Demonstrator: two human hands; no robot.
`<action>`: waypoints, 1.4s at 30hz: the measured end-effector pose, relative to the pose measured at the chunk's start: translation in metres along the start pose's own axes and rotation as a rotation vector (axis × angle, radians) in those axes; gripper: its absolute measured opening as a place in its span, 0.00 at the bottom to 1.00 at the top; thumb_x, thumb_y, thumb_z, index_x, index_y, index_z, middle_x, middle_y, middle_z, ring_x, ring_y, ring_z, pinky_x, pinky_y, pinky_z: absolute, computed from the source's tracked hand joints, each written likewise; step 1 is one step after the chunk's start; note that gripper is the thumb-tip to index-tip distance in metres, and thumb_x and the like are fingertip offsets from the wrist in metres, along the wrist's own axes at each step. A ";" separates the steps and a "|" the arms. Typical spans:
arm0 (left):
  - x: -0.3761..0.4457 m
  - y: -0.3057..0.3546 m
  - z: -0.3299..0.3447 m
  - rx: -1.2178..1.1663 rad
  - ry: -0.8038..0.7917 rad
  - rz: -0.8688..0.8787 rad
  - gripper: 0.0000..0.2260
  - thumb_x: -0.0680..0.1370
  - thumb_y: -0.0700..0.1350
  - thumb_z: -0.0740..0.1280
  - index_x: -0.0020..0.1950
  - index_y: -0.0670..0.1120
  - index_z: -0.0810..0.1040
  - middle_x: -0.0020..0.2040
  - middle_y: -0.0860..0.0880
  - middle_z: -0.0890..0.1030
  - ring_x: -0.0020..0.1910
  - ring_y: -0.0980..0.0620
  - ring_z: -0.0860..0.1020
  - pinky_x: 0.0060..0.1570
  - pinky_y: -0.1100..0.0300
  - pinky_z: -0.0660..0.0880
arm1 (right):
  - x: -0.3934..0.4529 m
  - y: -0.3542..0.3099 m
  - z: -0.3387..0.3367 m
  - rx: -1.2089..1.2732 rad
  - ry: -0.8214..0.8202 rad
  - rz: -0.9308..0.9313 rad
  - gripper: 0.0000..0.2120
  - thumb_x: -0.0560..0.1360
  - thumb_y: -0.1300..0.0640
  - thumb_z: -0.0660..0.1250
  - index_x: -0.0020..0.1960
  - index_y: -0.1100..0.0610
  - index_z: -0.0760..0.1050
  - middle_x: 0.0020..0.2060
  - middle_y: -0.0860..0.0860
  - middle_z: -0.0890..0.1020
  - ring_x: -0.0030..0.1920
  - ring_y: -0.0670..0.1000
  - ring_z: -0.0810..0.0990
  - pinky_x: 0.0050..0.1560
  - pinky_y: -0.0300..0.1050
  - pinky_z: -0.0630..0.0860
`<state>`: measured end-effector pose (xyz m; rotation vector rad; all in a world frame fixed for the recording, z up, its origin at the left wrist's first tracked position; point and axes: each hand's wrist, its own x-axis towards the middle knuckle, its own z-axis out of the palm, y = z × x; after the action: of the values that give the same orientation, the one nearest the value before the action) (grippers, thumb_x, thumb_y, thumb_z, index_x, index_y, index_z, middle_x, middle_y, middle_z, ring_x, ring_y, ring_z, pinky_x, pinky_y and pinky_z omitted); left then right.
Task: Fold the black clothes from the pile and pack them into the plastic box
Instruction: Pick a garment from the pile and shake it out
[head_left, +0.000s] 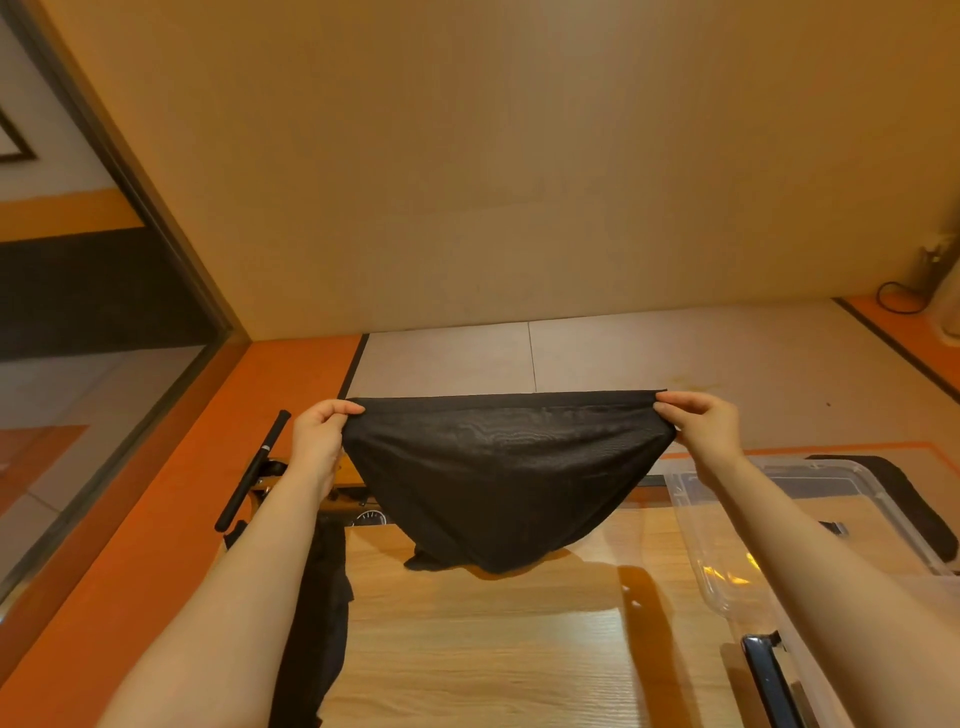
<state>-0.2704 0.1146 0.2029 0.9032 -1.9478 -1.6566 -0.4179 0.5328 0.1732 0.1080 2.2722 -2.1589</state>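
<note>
Black garment pinched taut btwn left hand & right hand.

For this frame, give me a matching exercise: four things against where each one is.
Things:
1. black garment
2. plastic box
3. left hand
4. wooden table

Places:
A. pinching the garment's left corner
B. on the table, at the right
C. stretched in the air between both hands
D. under the hanging garment

Pairs: 1-C, 2-B, 3-A, 4-D
</note>
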 end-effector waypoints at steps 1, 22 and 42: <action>0.002 0.002 0.000 -0.012 0.003 0.009 0.14 0.80 0.36 0.59 0.43 0.47 0.82 0.55 0.45 0.79 0.56 0.43 0.75 0.57 0.48 0.74 | 0.003 -0.004 0.003 0.010 -0.007 -0.008 0.10 0.76 0.67 0.69 0.56 0.64 0.80 0.48 0.57 0.82 0.47 0.53 0.81 0.45 0.43 0.79; 0.077 0.197 0.009 -0.180 -0.067 0.298 0.10 0.76 0.36 0.67 0.55 0.46 0.81 0.58 0.42 0.79 0.55 0.46 0.77 0.49 0.57 0.75 | 0.070 -0.189 0.036 0.081 -0.008 -0.354 0.17 0.73 0.64 0.73 0.62 0.59 0.78 0.57 0.51 0.79 0.52 0.46 0.79 0.49 0.40 0.78; -0.056 -0.081 0.006 0.053 -0.126 -0.159 0.10 0.74 0.39 0.71 0.53 0.50 0.82 0.58 0.46 0.79 0.55 0.46 0.77 0.50 0.52 0.78 | -0.060 0.063 -0.029 -0.402 -0.261 0.043 0.24 0.74 0.61 0.72 0.69 0.58 0.72 0.59 0.51 0.74 0.57 0.56 0.78 0.49 0.46 0.82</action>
<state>-0.2191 0.1528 0.1272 1.0204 -2.0582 -1.7982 -0.3538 0.5617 0.1154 -0.1190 2.4561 -1.5471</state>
